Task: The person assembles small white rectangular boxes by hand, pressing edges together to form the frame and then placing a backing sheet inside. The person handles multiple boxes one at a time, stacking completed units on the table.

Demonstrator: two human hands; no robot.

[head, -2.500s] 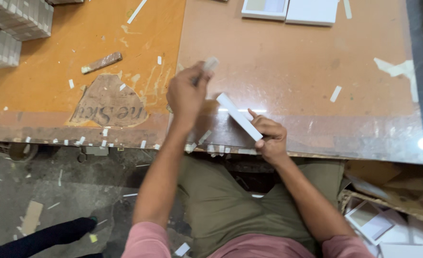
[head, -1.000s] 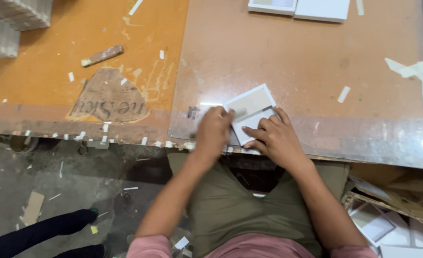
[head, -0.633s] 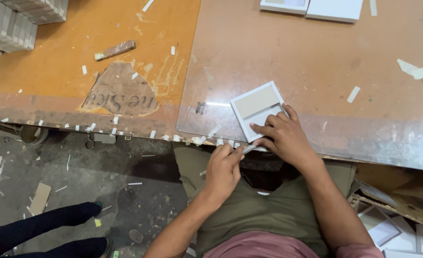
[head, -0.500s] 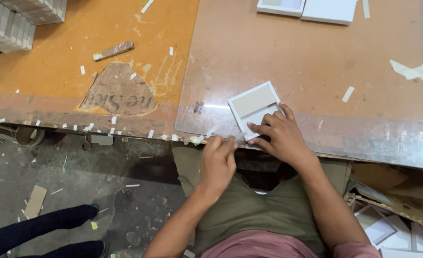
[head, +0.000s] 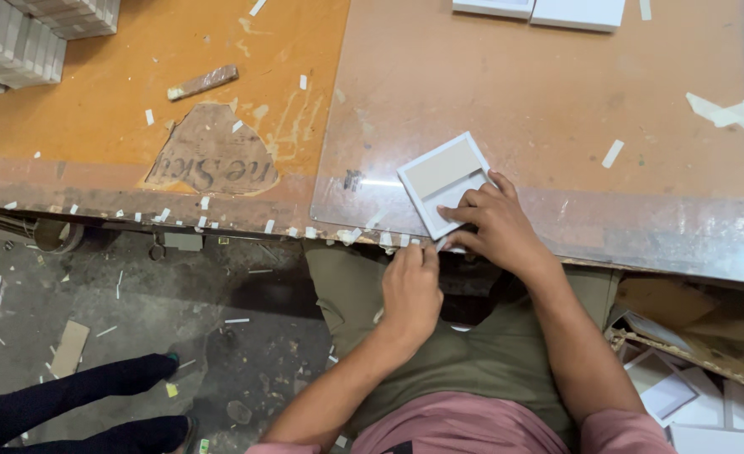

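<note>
Listing by size, big to small: table (head: pixel 120 101), orange board on the left with a torn brown patch (head: pixel 212 160) bearing dark lettering, glass sheet (head: pixel 557 92) over the right half; stacked grey-white boxes (head: pixel 19 42) at the far left corner; two flat white boxes (head: pixel 540 10) at the far edge; more white box parts (head: pixel 683 395) in a carton down at my right. Item in hand: small square tray (head: pixel 446 181), white rim, tan inner panel, flat on the glass near the front edge. My right hand (head: pixel 494 223) lies on its near corner, fingers spread flat and pressing, nothing gripped. My left hand (head: pixel 410 290) sits at the table edge, fingertips pinched on one of the white tape bits (head: pixel 410 242) stuck there. Step, as I judge it: taking tape for the tray; next calls for a clean peel and a straight lay along the rim.
</note>
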